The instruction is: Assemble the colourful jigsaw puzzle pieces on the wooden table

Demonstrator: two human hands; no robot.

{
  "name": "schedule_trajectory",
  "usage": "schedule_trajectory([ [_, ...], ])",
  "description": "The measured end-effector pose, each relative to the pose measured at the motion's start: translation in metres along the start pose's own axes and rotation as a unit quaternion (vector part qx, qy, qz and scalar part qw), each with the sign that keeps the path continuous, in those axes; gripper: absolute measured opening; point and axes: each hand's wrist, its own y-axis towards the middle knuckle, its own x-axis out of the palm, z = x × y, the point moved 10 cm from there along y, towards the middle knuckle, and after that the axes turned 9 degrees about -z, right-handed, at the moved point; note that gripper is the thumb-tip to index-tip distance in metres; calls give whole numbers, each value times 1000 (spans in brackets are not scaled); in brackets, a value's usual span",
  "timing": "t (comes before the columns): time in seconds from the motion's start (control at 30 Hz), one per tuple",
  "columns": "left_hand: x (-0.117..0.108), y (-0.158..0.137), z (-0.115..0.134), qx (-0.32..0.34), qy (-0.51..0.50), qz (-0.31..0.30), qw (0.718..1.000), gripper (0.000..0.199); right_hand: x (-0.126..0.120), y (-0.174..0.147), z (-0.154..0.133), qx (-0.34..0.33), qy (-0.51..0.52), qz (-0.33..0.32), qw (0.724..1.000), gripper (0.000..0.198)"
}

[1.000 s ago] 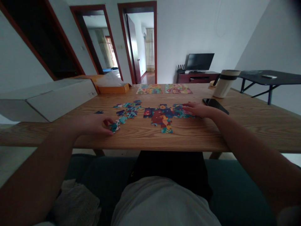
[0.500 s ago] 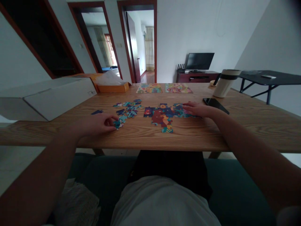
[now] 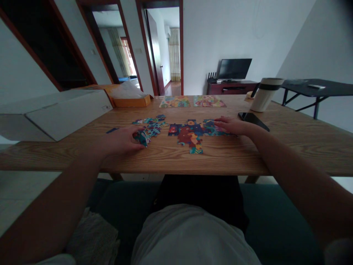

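My left hand (image 3: 122,141) curls around the near edge of a loose heap of jigsaw puzzle pieces (image 3: 154,129), with teal pieces (image 3: 143,137) between its thumb and fingers. Some of those pieces are hidden by the fingers. To the right lies a joined section of jigsaw puzzle (image 3: 186,135), showing a reddish-brown figure on dark blue. My right hand (image 3: 233,126) rests flat and open on the right end of this section, covering part of it. One dark blue piece (image 3: 112,130) lies apart, just behind my left hand.
Two colourful picture sheets (image 3: 174,102) lie at the table's far edge. A white box (image 3: 68,110) and an orange tissue box (image 3: 132,102) stand at left. On the right are a black phone (image 3: 253,120) and a cream tumbler (image 3: 265,96). The table's front edge (image 3: 176,172) is near my lap.
My left hand has moved right and its fingers have spread further around the teal pieces, which have shifted slightly right. My right hand has stayed in place on the joined section.
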Motion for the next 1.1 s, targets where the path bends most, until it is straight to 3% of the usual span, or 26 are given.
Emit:
schedule_trajectory([
  [0.07, 1, 5, 13, -2, 62, -8, 998, 50, -1, -1, -6, -12, 0, 2, 1000, 71],
  [0.17, -1, 18, 37, 3, 79, -8, 997, 48, -5, -3, -20, -49, -1, 24, 999, 63],
  [0.3, -13, 40, 79, 63, -44, 39, 996, 50, -14, -12, -43, -78, 3, 68, 995, 54],
  [0.43, -16, 63, 117, 122, -132, 68, 981, 44, -17, -22, -54, -59, 31, 67, 995, 47],
  [0.57, -8, 78, 149, 152, -197, 63, 967, 37, -18, -26, -59, -68, 63, 71, 993, 44],
  [0.67, 1, 82, 166, 170, -220, 37, 960, 43, -16, -25, -61, -85, 79, 66, 991, 42],
  [0.77, 14, 80, 167, 180, -208, -27, 961, 41, -15, -25, -62, -89, 72, 63, 991, 39],
  [0.9, 32, 76, 145, 152, -165, -142, 964, 34, -8, -22, -49, -39, 73, 33, 996, 41],
  [1.1, 31, 80, 111, 121, -59, -145, 980, 34, -2, -10, -39, -72, 59, 17, 996, 39],
])
